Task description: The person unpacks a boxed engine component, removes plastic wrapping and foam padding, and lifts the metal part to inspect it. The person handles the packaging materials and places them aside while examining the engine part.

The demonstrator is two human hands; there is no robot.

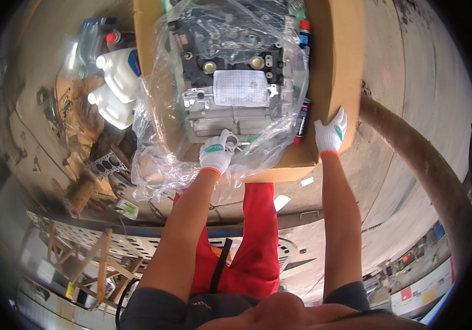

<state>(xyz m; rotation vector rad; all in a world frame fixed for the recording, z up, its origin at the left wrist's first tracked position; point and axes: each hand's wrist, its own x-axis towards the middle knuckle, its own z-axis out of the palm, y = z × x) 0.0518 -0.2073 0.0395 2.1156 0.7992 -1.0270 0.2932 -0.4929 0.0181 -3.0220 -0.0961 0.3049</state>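
My left hand (215,155), in a white glove with an orange cuff, is at the near end of an engine (230,118) that lies in a cardboard box (285,174). Its fingers close on a small silvery metal flange (231,144) with a round hole; part of the grip is hidden. On the right wall of the box rests my right hand (331,135), gloved too, fingers stretched and thumb apart. Clear plastic wrap (162,173) spreads around the engine and over the box's left wall. A white printed sheet (240,88) lies on the engine.
Two dark spray cans (302,118) stand along the box's right inner side. White jugs (119,77) sit left of the box, near a head gasket (107,164) and scattered metal parts. A thick brown pipe (412,140) curves along the right. Paper scraps (281,202) lie by my legs.
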